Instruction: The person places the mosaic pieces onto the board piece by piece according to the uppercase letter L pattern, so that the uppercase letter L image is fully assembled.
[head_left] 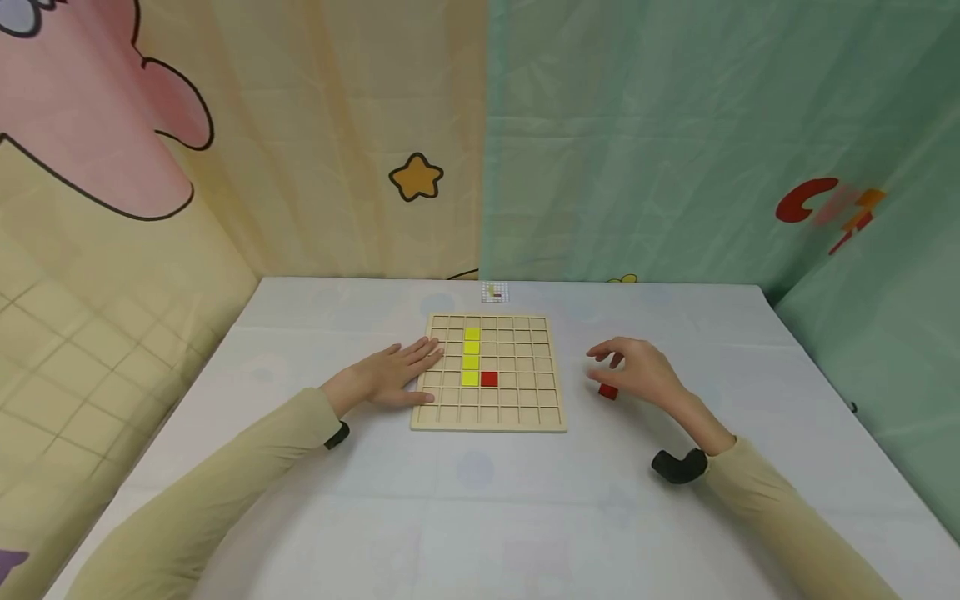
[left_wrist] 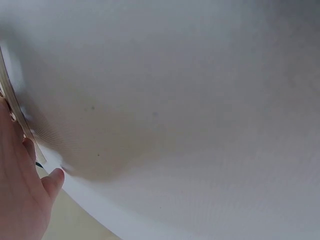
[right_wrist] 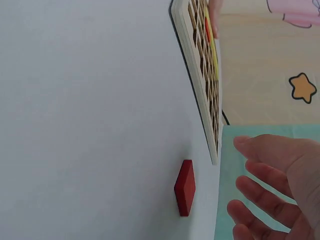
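Observation:
A wooden grid board (head_left: 517,408) lies flat on the table, with a column of yellow square tiles (head_left: 471,348) and one red tile (head_left: 489,379) set in its cells. My left hand (head_left: 393,375) rests on the board's left edge, fingers spread straight. To the right of the board my right hand (head_left: 637,368) hovers, its fingers bent loosely and holding nothing. Just below it a loose red tile (head_left: 608,392) lies on the table, partly covered by the hand in the head view. From the right wrist, that tile shows whole, apart from the fingers (right_wrist: 270,177).
A small printed grid card (head_left: 495,292) lies behind the board, near the table's back edge. White cloth covers the table (head_left: 480,517). Printed curtains (head_left: 337,125) stand along the back and sides. A black band (head_left: 678,467) is on the right wrist.

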